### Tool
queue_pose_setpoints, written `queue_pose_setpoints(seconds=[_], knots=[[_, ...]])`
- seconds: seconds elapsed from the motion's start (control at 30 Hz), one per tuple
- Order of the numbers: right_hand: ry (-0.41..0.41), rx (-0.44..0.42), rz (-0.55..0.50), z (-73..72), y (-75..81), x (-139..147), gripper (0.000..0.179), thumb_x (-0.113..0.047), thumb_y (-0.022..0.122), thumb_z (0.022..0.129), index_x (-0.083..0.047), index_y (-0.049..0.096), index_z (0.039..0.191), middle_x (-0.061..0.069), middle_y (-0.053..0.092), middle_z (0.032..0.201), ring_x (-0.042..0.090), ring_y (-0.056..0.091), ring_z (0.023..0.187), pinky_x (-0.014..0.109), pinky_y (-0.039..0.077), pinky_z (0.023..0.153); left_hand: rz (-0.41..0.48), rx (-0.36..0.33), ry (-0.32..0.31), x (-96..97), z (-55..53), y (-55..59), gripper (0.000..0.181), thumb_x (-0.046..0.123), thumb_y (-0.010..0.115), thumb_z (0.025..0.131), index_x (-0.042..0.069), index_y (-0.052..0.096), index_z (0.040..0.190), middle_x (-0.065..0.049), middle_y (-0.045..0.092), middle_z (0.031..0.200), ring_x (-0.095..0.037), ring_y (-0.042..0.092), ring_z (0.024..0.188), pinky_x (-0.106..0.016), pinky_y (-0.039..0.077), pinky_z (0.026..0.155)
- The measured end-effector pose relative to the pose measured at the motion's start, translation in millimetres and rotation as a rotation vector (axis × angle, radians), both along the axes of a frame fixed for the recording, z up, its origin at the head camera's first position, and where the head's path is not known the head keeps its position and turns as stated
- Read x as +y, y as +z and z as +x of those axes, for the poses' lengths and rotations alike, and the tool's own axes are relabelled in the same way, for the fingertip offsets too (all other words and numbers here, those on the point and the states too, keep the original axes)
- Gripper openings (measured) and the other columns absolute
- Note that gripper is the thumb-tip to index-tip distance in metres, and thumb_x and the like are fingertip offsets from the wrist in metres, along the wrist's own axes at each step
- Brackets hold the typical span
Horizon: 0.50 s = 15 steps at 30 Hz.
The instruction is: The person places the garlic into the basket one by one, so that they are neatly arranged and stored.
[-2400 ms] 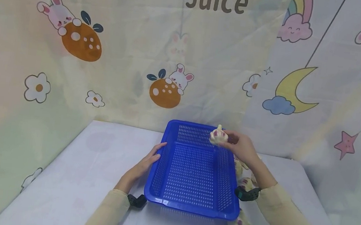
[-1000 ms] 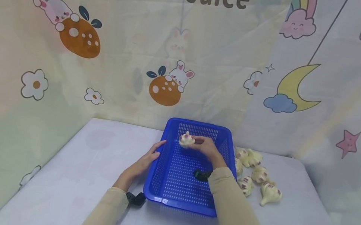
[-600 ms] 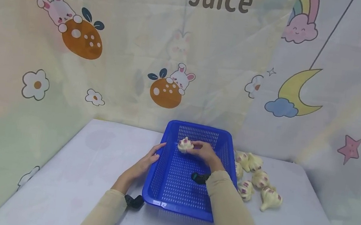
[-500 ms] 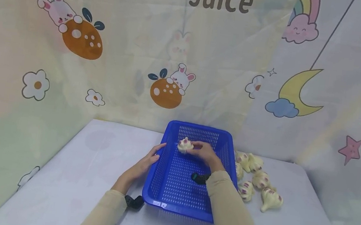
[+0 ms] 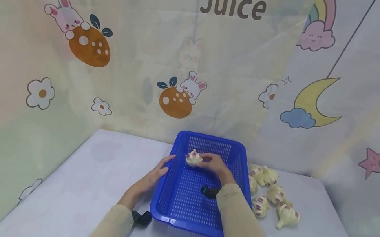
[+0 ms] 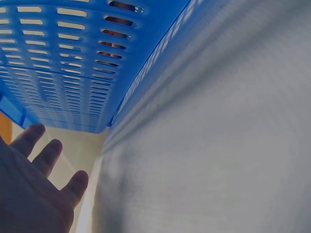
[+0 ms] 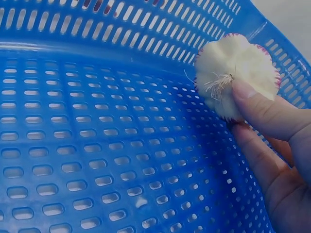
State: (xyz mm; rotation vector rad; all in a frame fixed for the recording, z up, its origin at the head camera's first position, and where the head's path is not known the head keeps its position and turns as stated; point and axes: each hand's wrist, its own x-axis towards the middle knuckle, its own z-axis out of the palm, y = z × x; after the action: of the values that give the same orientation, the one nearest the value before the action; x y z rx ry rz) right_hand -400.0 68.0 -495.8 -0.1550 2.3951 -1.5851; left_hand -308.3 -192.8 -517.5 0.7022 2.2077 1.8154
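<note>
My right hand (image 5: pixel 213 164) pinches a garlic bulb (image 5: pixel 194 157) between thumb and fingers, inside the far left part of a blue plastic basket (image 5: pixel 177 223). In the right wrist view the bulb's pale root end (image 7: pixel 228 80) shows fine root hairs, and the thumb (image 7: pixel 265 109) presses beside them. Purple streaks mark its cloves. My left hand (image 5: pixel 148 178) lies along the outside of the basket's left wall, fingertips at the rim. Extended fingers (image 6: pixel 48 155) show in the left wrist view, close to the slotted basket wall (image 6: pixel 73 73).
Several more garlic bulbs (image 5: pixel 276 194) lie on the white table (image 5: pixel 97 178) to the right of the basket, some right against its wall. Behind the table hangs a printed cloth backdrop (image 5: pixel 142 41). Each wrist wears a small black camera (image 5: pixel 141 218).
My right hand has carried the garlic bulb from the basket's right rim leftward and down inside it, then stayed nearly still. The left hand has kept its place at the left wall.
</note>
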Motion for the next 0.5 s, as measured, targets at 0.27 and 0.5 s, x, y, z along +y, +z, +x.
queue_pose_setpoints(seconds=[0.27, 0.5], knots=[[0.024, 0.005, -0.008, -0.5, -4.7, -3.7, 0.050, -0.015, 0.078, 0.077, -0.004, 0.061, 0.123, 0.015, 0.065, 0.120, 0.029, 0.061, 0.110, 0.047, 0.042, 0.102, 0.007, 0.016, 0.017, -1.3, 1.3, -5.2, 0.051, 0.034, 0.025, 0.101, 0.031, 0.016, 0.150, -0.009, 0.013, 0.158, -0.036, 0.019, 0.143, -0.062, 0.013, 0.112], [0.030, 0.011, 0.050, -2.3, -2.6, -3.0, 0.049, -0.019, 0.079, 0.077, -0.007, 0.063, 0.123, 0.013, 0.062, 0.124, 0.030, 0.057, 0.116, 0.049, 0.038, 0.105, 0.012, 0.013, 0.006, -0.3, 0.7, -3.6, 0.050, 0.037, 0.025, 0.101, 0.033, 0.016, 0.150, -0.007, 0.013, 0.158, -0.034, 0.017, 0.144, -0.061, 0.013, 0.113]])
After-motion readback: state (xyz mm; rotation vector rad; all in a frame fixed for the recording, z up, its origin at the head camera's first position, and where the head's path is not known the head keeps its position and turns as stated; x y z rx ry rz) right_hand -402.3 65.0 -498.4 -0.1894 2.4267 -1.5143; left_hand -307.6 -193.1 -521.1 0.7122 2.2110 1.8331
